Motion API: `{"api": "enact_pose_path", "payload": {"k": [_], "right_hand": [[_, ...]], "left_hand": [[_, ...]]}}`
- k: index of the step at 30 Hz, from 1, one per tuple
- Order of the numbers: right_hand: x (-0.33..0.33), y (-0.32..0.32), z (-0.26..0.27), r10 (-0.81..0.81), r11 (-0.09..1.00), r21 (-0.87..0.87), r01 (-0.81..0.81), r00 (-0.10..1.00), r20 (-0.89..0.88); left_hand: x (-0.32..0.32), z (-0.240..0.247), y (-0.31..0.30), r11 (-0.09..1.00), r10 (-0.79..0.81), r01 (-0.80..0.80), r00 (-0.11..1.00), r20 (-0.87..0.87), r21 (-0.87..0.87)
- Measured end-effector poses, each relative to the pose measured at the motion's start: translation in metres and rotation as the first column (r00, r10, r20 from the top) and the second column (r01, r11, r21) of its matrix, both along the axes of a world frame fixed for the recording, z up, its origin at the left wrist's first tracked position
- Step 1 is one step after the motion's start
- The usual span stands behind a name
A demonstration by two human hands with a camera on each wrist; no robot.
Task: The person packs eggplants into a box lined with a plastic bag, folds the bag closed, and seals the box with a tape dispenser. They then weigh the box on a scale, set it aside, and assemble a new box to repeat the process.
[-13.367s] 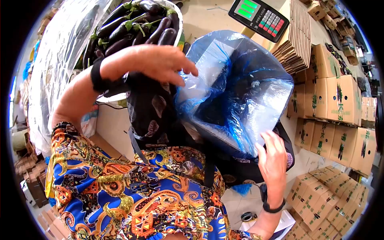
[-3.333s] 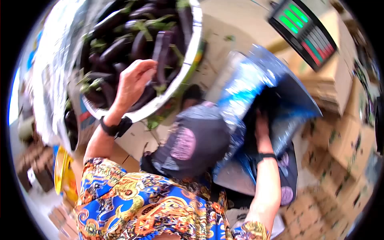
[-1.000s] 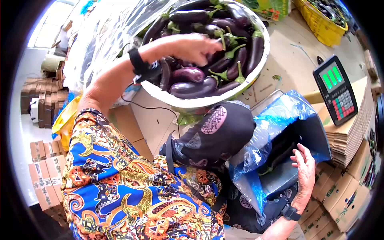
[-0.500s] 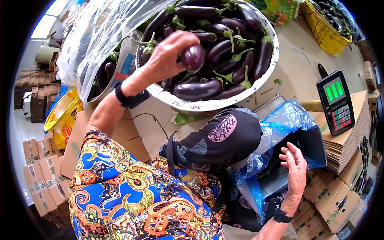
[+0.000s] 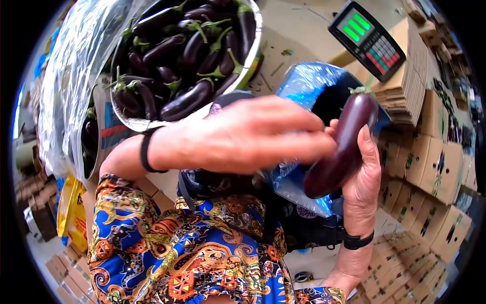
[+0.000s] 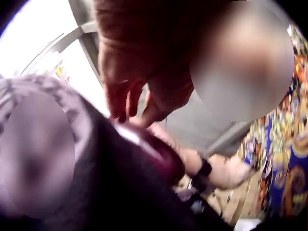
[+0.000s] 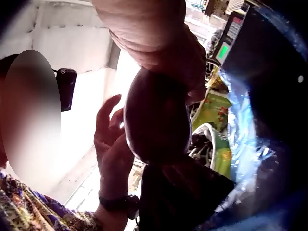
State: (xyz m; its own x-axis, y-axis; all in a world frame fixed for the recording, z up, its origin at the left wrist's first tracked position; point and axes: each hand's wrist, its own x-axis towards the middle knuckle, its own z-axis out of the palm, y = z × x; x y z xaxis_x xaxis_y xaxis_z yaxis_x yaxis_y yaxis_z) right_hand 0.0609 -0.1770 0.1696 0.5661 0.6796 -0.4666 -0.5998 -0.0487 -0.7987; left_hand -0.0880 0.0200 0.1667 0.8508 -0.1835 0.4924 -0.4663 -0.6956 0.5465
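Observation:
A glossy dark purple eggplant [image 5: 352, 129] with a green stem cap leans at a slant in front of me. My right hand [image 5: 363, 185] grips it, thumb along one side. Reaching across from the left, my left hand [image 5: 248, 134] is blurred by motion, its fingers straight and their tips overlapping the eggplant in the head view. In the left wrist view those fingertips are right at the eggplant [image 6: 161, 151]. Its blunt end [image 7: 156, 115] fills the middle of the right wrist view. Behind the hands is a box lined with a blue plastic bag [image 5: 309, 78], largely hidden.
A round white-rimmed tub [image 5: 259, 35] full of eggplants stands at upper left, beside clear plastic sheeting [image 5: 71, 91]. A scale display [image 5: 367, 40] stands by a stack of flattened cardboard [image 5: 407, 86]. Packed cartons [image 5: 430, 157] line the right side.
My left hand has brought an eggplant from the tub to the right. My right hand, holding nothing half a second ago, now grips it. The head view has swung, shifting the tub leftward.

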Motion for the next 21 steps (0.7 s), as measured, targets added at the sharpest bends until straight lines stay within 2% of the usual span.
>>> {"api": "enact_pose_path", "payload": {"k": [3,5,7,8,9,10,11,13,14,16,17,19,20,21], "right_hand": [[0.012,-0.038,-0.014,0.021,0.995,-0.097,-0.023,1.0,-0.019],[0.014,-0.052,-0.031,0.065,0.982,-0.18,-0.06,0.998,0.023],[0.024,-0.053,-0.059,0.131,0.978,-0.158,-0.139,0.99,-0.061],[0.029,-0.051,-0.078,0.145,0.973,-0.168,-0.156,0.987,-0.076],[0.033,-0.045,-0.098,0.161,0.969,-0.176,-0.175,0.983,-0.091],[0.034,-0.038,-0.115,0.133,0.96,-0.234,-0.155,0.985,-0.108],[0.039,-0.032,-0.129,0.191,0.946,-0.221,-0.237,0.959,-0.21],[0.039,-0.023,-0.175,0.174,0.929,-0.299,-0.22,0.97,-0.172],[0.038,-0.017,-0.189,0.226,0.897,-0.361,-0.256,0.966,-0.123],[0.038,-0.007,-0.217,0.268,0.83,-0.46,-0.315,0.949,-0.166],[0.034,-0.002,-0.214,0.317,0.78,-0.5,-0.377,0.926,-0.203],[0.051,-0.037,-0.299,0.326,0.743,-0.506,-0.439,0.897,-0.3],[0.048,-0.057,-0.332,0.268,0.809,-0.452,-0.376,0.92,-0.286],[0.034,-0.057,-0.315,0.138,0.829,-0.502,-0.247,0.96,-0.245]], "left_hand": [[-0.022,0.002,0.019,0.97,0.206,-0.233,0.943,-0.262,-0.074],[-0.034,-0.001,0.032,0.922,0.25,-0.34,0.888,-0.385,-0.184],[-0.045,-0.012,0.045,0.864,0.297,-0.439,0.839,-0.456,-0.246],[-0.049,-0.019,0.047,0.767,0.302,-0.523,0.805,-0.51,-0.372],[-0.055,-0.019,0.054,0.759,0.314,-0.556,0.769,-0.556,-0.34],[-0.061,-0.025,0.061,0.717,0.318,-0.591,0.748,-0.582,-0.369],[-0.068,-0.035,0.067,0.67,0.324,-0.63,0.724,-0.609,-0.393],[-0.087,-0.053,0.085,0.631,0.356,-0.679,0.684,-0.637,-0.376],[-0.099,-0.063,0.094,0.568,0.389,-0.732,0.642,-0.661,-0.376],[-0.124,-0.077,0.11,0.445,0.507,-0.816,0.57,-0.647,-0.369],[-0.14,-0.084,0.121,0.4,0.557,-0.848,0.527,-0.642,-0.349],[-0.176,-0.1,0.139,0.292,0.633,-0.891,0.452,-0.628,-0.348],[-0.191,-0.103,0.143,0.249,0.661,-0.914,0.401,-0.634,-0.319],[-0.203,-0.106,0.146,0.208,0.682,-0.933,0.354,-0.64,-0.294]]}}
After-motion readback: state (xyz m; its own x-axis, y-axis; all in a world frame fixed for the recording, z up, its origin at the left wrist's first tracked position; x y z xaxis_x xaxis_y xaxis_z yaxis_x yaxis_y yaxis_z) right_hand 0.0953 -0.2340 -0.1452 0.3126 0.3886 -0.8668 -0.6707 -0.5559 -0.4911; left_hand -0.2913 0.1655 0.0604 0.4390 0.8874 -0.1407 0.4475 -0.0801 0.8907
